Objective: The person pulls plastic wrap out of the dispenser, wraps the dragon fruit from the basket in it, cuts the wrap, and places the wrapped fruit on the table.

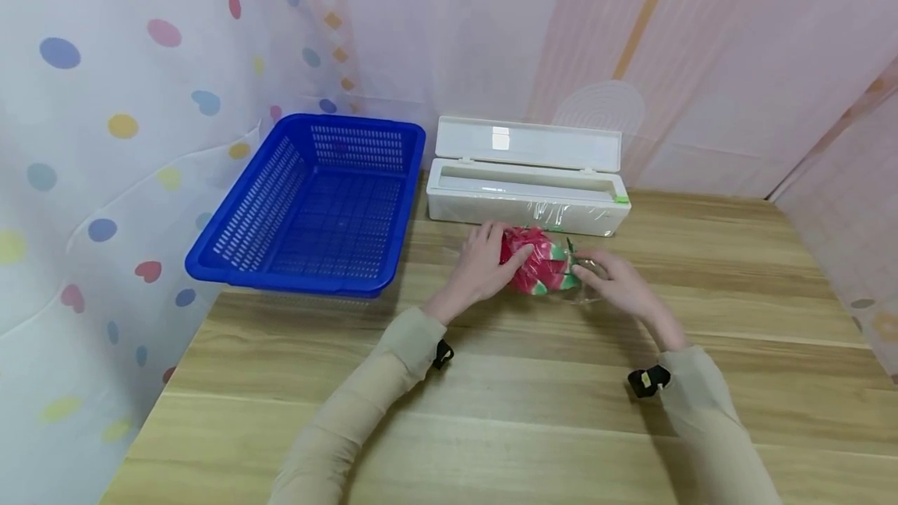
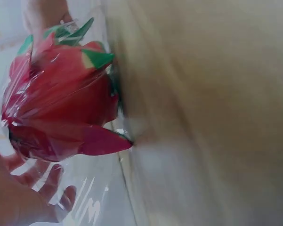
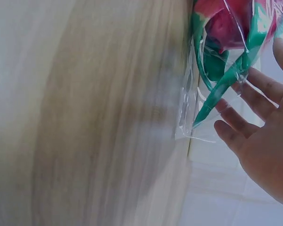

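A red dragon fruit (image 1: 539, 262) with green-tipped scales lies on the wooden table, wrapped in clear cling film (image 2: 92, 200). My left hand (image 1: 484, 265) holds its left end, thumb over the top and fingers round the far side. In the left wrist view several of those fingers show behind loose film. At the leafy end, my right hand (image 1: 617, 284) touches the film with fingertips and thumb. The right wrist view shows that hand's fingers loosely extended behind the film, near the long green leaves (image 3: 221, 92).
Just behind the fruit stands a white cling film box (image 1: 526, 209), its lid (image 1: 526, 143) raised and a white roll inside. A blue plastic basket (image 1: 295, 280) stands to the left. A patterned curtain hangs behind the wooden table (image 1: 491, 427).
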Action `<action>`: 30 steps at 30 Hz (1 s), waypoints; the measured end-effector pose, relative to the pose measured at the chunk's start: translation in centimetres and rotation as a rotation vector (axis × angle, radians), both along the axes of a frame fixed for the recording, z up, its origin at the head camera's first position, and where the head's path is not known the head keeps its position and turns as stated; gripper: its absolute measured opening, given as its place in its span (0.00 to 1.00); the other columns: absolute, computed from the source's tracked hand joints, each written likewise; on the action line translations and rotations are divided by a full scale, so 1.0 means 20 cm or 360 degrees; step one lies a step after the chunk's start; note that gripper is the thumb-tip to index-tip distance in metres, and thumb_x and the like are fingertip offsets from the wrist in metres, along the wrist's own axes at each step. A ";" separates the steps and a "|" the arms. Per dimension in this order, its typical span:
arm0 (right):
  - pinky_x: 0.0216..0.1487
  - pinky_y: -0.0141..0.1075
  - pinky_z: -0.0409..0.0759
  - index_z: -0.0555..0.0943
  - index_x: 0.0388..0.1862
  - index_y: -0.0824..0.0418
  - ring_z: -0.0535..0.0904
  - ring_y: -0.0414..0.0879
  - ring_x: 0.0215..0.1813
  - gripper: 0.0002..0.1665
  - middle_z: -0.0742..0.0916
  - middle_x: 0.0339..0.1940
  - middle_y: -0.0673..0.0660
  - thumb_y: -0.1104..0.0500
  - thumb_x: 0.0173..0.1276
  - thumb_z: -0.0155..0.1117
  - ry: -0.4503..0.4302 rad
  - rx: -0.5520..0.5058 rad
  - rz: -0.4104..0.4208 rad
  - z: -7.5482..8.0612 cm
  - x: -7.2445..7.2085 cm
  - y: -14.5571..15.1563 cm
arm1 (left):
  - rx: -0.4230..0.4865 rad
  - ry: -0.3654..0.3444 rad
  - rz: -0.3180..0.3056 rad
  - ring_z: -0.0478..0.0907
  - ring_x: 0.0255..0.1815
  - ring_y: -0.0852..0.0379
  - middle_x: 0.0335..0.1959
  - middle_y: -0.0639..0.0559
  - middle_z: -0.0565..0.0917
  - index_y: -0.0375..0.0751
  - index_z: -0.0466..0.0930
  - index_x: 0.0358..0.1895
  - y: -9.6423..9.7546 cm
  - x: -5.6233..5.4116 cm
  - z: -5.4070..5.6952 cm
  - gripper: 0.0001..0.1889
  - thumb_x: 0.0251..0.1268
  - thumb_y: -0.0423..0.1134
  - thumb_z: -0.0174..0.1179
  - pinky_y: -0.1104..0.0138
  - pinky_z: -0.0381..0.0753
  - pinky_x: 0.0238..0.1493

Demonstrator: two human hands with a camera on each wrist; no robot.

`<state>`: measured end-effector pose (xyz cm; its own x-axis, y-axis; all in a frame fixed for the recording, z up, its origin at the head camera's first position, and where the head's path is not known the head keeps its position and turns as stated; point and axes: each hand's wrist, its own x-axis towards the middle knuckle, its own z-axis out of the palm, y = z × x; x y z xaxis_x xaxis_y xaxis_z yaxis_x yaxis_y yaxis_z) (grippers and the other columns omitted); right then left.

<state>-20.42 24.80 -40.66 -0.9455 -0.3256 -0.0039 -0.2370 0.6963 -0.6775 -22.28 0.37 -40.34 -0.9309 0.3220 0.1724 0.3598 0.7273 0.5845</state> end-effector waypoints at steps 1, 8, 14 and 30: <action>0.67 0.63 0.63 0.69 0.64 0.69 0.67 0.68 0.67 0.28 0.74 0.64 0.71 0.52 0.74 0.51 0.0006 0.0009 0.0004 0.00 0.00 0.00 | 0.0000 -0.0006 0.0006 0.64 0.64 0.43 0.62 0.41 0.70 0.38 0.66 0.62 0.00 -0.01 0.00 0.32 0.68 0.61 0.47 0.47 0.66 0.65; 0.69 0.61 0.61 0.68 0.65 0.68 0.64 0.66 0.69 0.28 0.73 0.66 0.70 0.53 0.73 0.53 0.0013 -0.0088 -0.0003 -0.02 -0.02 0.02 | -0.0027 -0.0021 -0.0049 0.60 0.63 0.46 0.62 0.42 0.68 0.42 0.64 0.65 -0.01 -0.04 0.02 0.33 0.67 0.63 0.47 0.49 0.66 0.62; 0.65 0.59 0.68 0.70 0.63 0.70 0.70 0.68 0.65 0.26 0.74 0.63 0.72 0.53 0.75 0.49 0.0053 -0.0241 -0.0266 -0.01 -0.05 0.12 | -0.0122 0.0005 -0.0123 0.62 0.70 0.43 0.67 0.43 0.69 0.42 0.65 0.67 -0.03 -0.10 0.08 0.32 0.71 0.62 0.41 0.47 0.62 0.70; 0.63 0.54 0.72 0.68 0.68 0.65 0.71 0.67 0.65 0.28 0.73 0.65 0.71 0.52 0.74 0.51 0.0247 -0.0133 -0.0620 0.06 -0.32 0.28 | -0.0828 0.0381 -0.0540 0.76 0.61 0.55 0.62 0.57 0.78 0.51 0.67 0.65 0.49 -0.30 0.48 0.22 0.76 0.52 0.38 0.54 0.73 0.62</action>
